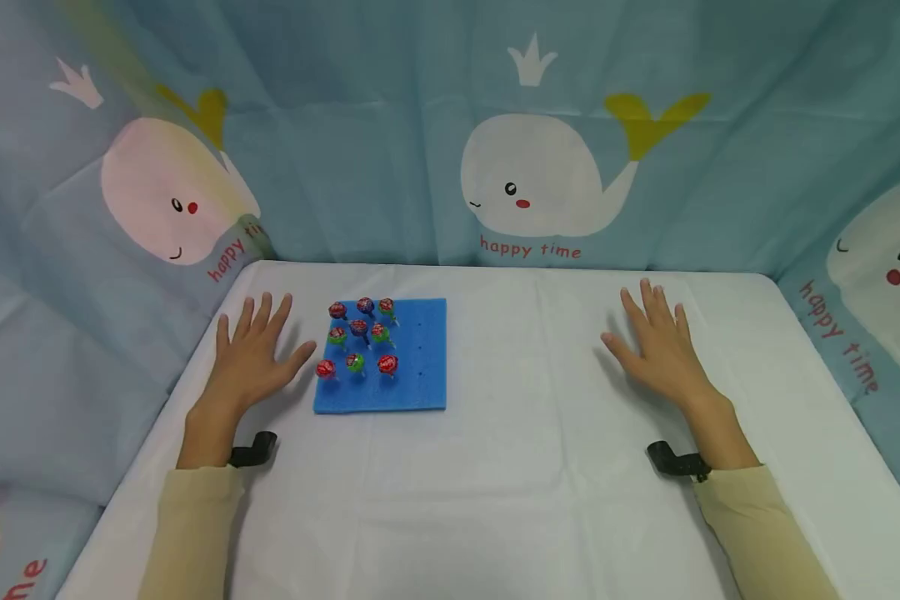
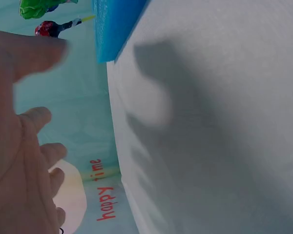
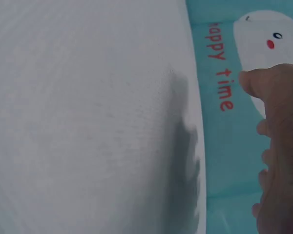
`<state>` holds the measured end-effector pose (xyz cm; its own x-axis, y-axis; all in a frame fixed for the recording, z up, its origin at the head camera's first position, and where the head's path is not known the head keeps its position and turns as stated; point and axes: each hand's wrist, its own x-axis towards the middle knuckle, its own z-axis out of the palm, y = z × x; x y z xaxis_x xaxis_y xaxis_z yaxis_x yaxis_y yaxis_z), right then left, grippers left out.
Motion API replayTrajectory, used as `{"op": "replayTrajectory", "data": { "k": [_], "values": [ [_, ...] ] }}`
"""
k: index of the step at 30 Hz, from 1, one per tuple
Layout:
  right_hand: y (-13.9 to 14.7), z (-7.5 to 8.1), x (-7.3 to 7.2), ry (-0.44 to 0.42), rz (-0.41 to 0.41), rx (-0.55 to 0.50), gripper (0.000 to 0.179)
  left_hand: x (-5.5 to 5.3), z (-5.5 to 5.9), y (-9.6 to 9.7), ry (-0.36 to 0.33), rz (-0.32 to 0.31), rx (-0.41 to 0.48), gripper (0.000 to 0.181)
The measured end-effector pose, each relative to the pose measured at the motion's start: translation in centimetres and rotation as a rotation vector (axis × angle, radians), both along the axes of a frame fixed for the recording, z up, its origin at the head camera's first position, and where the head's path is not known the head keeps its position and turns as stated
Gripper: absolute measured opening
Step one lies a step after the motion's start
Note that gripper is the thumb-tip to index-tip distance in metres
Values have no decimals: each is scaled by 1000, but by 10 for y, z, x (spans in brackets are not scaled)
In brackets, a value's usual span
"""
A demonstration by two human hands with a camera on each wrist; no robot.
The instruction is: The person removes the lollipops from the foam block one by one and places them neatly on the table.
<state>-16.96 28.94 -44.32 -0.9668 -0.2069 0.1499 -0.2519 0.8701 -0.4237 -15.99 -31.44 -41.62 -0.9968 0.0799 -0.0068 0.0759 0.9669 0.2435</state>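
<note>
Several wrapped lollipops [image 1: 387,364] stand on their sticks in the left and middle part of a blue foam board [image 1: 423,358]. Their wrappers are red, green and dark blue. The left hand [image 1: 247,358], fingers spread and holding nothing, hovers just left of the board, its thumb near the closest lollipops. In the left wrist view a dark red and blue lollipop [image 2: 48,29] shows above the thumb, beside the board's edge [image 2: 112,29]. Well to the right of the board, the right hand [image 1: 660,354] is held over the table with its fingers spread and nothing in it.
A white cloth covers the table [image 1: 495,500]. Behind and at both sides hangs a blue curtain [image 1: 360,183] printed with whales. Small holes show in the board's right part. Each wrist wears a black camera mount [image 1: 675,461].
</note>
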Motion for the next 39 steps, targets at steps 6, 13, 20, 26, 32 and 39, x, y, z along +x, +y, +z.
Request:
{"op": "replayTrajectory", "data": {
  "k": [6,13,20,26,32,39],
  "values": [
    [-2,0,1,11,23,-20,81,-2,0,3,-70,-18,-4,98],
    [-3,7,1,38,35,1,81,-5,-6,4,-87,-21,5,97],
    [-17,9,-4,36,33,-9,79,-2,-11,3,-87,-14,32,89],
    [-44,13,-11,20,66,-74,73,2,-20,6,-85,-74,37,80],
    [-94,26,-17,37,170,-134,63,4,-20,7,-95,-77,51,78],
    [-151,36,-22,7,291,-187,58,2,-13,13,-113,-108,85,83]
  ]
}}
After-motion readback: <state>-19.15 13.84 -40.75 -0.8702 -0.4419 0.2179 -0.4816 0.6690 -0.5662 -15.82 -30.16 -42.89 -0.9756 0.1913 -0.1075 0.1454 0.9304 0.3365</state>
